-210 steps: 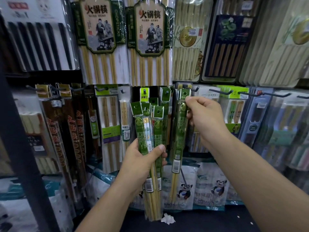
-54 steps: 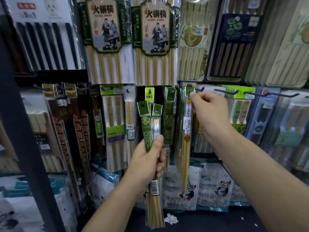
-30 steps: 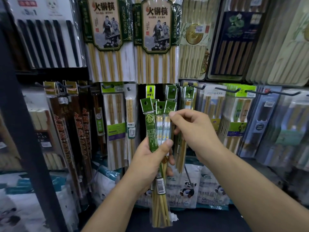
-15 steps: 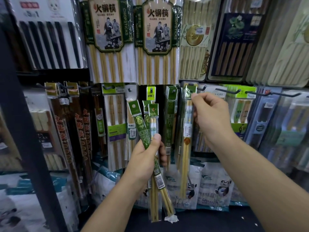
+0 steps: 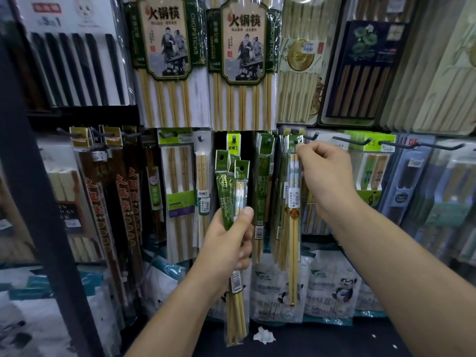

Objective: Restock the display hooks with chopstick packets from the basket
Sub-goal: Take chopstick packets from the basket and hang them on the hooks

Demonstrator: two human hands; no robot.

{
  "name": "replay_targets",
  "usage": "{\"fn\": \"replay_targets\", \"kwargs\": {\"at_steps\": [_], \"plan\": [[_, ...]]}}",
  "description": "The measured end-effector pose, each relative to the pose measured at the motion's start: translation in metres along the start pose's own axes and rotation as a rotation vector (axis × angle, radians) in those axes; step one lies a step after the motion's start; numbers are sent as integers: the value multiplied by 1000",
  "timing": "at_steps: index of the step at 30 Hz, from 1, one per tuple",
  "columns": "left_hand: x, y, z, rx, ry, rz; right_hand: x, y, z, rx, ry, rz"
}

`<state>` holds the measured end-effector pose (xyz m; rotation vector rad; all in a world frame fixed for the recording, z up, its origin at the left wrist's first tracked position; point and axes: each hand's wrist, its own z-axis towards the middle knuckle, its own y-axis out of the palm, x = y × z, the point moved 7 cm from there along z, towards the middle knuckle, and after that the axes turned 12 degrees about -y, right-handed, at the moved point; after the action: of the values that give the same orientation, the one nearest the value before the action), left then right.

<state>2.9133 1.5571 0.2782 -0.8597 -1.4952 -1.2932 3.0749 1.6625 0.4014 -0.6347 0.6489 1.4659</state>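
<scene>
Currently, the right hand [image 5: 324,176] pinches one packet [image 5: 293,228] at its hook [image 5: 307,136], centre-right; hanging looks unfinished. The left hand [image 5: 226,243] grips the remaining packets [image 5: 231,181], centre frame. No basket is visible.

bundle [image 5: 233,191], in the left hand [image 5: 226,248]: clear shiny plastic wrap, green card tops, pale smooth wood sticks.
packet [image 5: 293,228], under the right hand [image 5: 324,173]: clear shiny plastic, pale smooth wood sticks, white paper sticker.
hook [image 5: 310,137], just above the right hand: thin dark metal, dull.
big packs [image 5: 167,60], high above the left hand: shiny plastic film with glare, paper-like label.
bags [image 5: 268,284], below the right hand: soft wrinkled plastic, a bit shiny.
scrap [image 5: 264,336], below the left hand: white crumpled paper.
post [image 5: 38,189], left of the left hand: dark, dull, smooth.
</scene>
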Motion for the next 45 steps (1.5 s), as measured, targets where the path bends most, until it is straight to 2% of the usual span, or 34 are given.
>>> {"fn": "replay_targets", "kwargs": {"at_steps": [5, 10, 13, 17, 22, 26, 32, 38, 45], "plan": [[-7, -6, 5, 24, -23, -64, 4, -3, -3, 0, -14, -63], [4, 4, -1, -17, 105, -12, 6, -11, -15, 44, -39, -110], [9, 10, -4, -45, 156, -27, -4, -2, -30, -51, -81, -124], [10, 16, -5, -88, 175, -29, -11, 19, -48, -232, -43, -36], [9, 19, -6, -112, 152, -57, -9, 25, -52, -227, 41, 97], [10, 20, -8, -108, 160, -44, -9, 28, -54, -261, 22, 125], [7, 20, -6, -110, 129, -74, -11, 24, -48, -163, 54, 172], [4, 6, 0, 12, 114, -72, -12, 0, -19, 27, 58, 150], [3, 6, 1, 12, 103, -11, -8, -3, -7, 62, -33, 41]]}}
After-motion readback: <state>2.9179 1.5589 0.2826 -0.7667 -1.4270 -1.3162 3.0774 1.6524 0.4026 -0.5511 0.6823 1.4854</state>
